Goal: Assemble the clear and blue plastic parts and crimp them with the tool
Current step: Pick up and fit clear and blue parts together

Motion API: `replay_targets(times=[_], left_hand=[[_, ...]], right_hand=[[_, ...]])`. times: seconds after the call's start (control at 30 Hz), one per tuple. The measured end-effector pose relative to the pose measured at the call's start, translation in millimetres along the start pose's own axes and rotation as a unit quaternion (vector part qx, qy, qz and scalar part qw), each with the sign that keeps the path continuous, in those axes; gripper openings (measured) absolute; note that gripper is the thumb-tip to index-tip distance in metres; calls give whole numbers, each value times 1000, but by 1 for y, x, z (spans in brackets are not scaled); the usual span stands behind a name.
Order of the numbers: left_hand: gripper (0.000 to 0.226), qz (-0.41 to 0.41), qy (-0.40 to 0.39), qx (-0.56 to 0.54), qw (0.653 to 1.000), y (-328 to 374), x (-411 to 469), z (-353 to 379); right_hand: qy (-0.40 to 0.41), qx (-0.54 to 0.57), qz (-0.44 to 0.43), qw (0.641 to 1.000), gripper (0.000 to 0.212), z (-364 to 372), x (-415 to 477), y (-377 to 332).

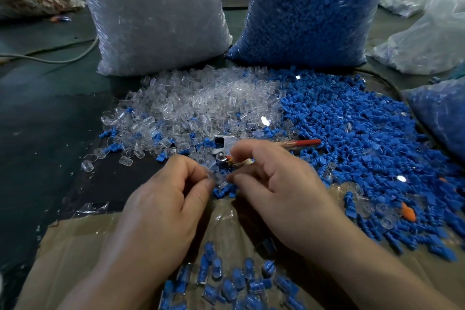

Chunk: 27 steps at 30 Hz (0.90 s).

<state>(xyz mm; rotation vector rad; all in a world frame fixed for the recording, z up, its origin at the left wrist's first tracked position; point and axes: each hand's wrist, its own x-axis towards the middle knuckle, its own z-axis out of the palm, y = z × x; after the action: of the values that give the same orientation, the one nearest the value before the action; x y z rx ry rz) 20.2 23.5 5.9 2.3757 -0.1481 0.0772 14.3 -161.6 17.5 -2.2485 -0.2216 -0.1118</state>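
At lower centre, finished clear-and-blue pieces (227, 287) lie on brown cardboard (75, 246); use as reference for full seating. Just above, left hand (171, 199) and right hand (276, 184) both pinch one clear part (221, 182) between curled fingertips; whether anything blue sits in it yet cannot be told. Judgement: line up the axes, press straight, no twisting, then reach for the crimp tool (225, 146), lying just beyond the fingers, red handle toward frame right. Mid-frame: clear pile (196, 103) left, blue pile (352, 138) right, on a dark tabletop (50, 133). Far: tall clear bag (156, 15) and blue bag (309, 7) upright, more sacks in both upper corners.
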Motion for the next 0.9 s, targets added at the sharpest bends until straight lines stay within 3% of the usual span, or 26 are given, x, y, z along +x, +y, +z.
replay_targets(times=[0.1,0.3,0.47,0.7,0.9], left_hand=[[14,13,-17,-23,1000,1,0,1],[10,37,-35,-63,997,0,-1,3],[7,57,-39,-73,995,-2,-1,4],[28,21,-33,-171,984,-1,-2,8],[43,-52,24,-258,964,-3,2,4]], right_hand=[[-41,-100,-58,992,22,1,0,-3],[-90,-168,-91,977,9,-1,1,-6],[-106,-226,-97,963,16,-3,2,-5],[-87,-222,-104,966,10,-1,4,-2],[8,-90,-46,995,19,-1,4,5]])
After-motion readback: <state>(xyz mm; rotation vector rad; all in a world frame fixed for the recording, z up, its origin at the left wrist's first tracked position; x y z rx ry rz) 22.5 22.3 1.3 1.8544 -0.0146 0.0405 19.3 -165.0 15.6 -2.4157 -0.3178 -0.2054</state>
